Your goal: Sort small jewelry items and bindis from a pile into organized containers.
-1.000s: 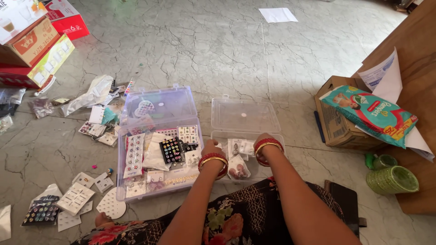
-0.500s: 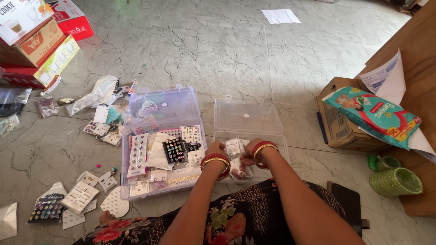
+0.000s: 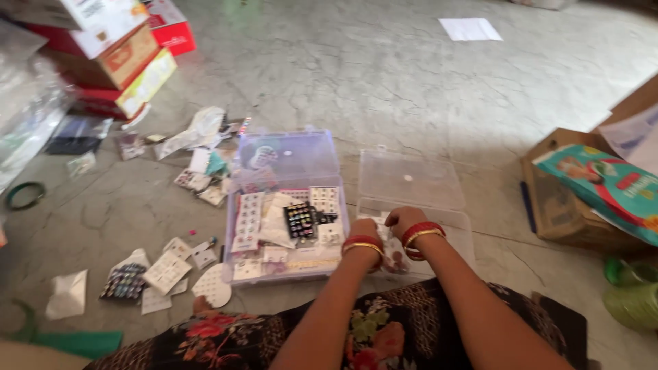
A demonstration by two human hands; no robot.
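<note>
Both hands are being kept close together inside the clear plastic box (image 3: 439, 223): left hand (image 3: 364, 229), right hand (image 3: 403, 220), grip can't be told, tbh.

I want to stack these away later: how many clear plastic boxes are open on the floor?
2. A purple-tinted box full of cards lies left; a clear box, where both hands work, lies right, touching it. Others may be hidden off-frame.

Home floor (stone) (image 3: 384, 75), stacked cartons (image 3: 116, 55), scattered jewellery cards (image 3: 164, 270)
</note>
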